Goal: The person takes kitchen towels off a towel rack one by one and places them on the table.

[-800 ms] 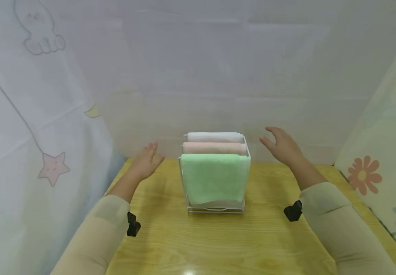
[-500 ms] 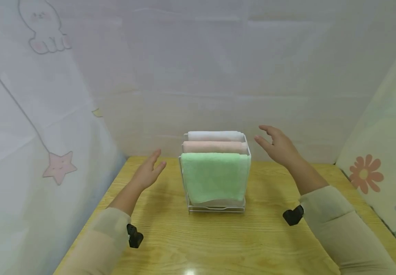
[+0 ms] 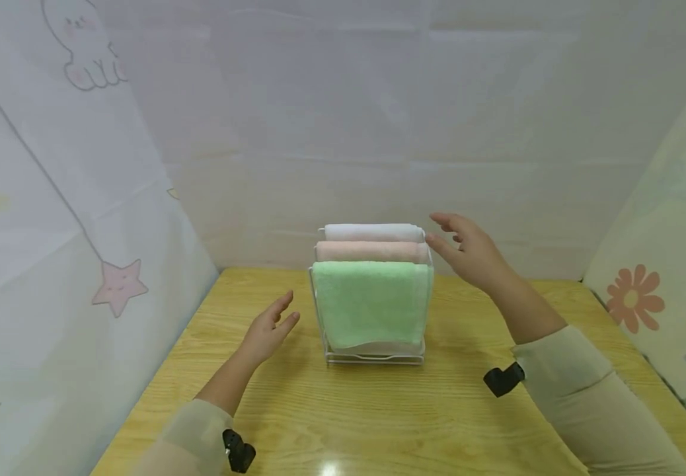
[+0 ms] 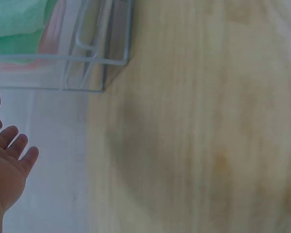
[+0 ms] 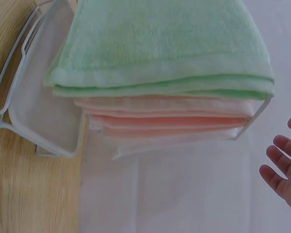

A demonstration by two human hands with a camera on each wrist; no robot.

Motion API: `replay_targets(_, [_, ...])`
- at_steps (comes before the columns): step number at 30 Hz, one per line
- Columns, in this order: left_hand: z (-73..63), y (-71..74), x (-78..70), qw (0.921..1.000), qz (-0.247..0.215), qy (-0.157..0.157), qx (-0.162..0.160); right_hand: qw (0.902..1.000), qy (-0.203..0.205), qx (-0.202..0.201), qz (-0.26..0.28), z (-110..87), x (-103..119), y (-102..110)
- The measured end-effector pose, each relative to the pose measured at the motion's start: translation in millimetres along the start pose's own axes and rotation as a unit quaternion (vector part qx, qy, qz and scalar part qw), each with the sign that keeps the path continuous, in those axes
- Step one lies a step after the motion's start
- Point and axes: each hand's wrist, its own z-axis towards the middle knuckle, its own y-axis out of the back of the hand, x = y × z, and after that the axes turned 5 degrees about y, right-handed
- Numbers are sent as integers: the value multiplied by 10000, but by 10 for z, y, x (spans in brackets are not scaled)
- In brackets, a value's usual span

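A white wire rack (image 3: 374, 361) stands on the wooden table with three folded towels draped over its bars. The green towel (image 3: 371, 304) hangs in front, the pink towel (image 3: 369, 251) behind it, and the white towel (image 3: 373, 232) at the back. To the left of the rack, my left hand (image 3: 266, 336) is held in the air with fingers extended and touches nothing. My right hand (image 3: 470, 253) hovers by the rack's upper right corner, fingers loosely bent and holding nothing. In the right wrist view a gap shows between its fingers (image 5: 281, 154) and the towels.
A pale tray (image 5: 43, 82) sits in the base of the rack. The wooden table (image 3: 343, 416) runs back to a white cloth backdrop (image 3: 331, 119). Printed cloth sheets (image 3: 51, 264) close off both sides. A black wrist camera (image 3: 238, 451) is worn at each cuff.
My left hand has come lower and nearer to the rack. My right hand has moved leftward to the rack's upper right corner. The towels and rack stay in place.
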Motion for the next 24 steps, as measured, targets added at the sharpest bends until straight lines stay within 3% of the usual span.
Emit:
replay_targets(6, [-120,-220,128,9985,-541,-57,-13,9994,299,78,134,-9,102,-100])
replay_targets(15, [-283,-522,177,9929,-1094,243,-389,9968,694,156,365,-37,223,-235])
replay_targets(24, [-307,-741,291,9844,-1614,143,-689,9945,923,334,357,-21,343,-320])
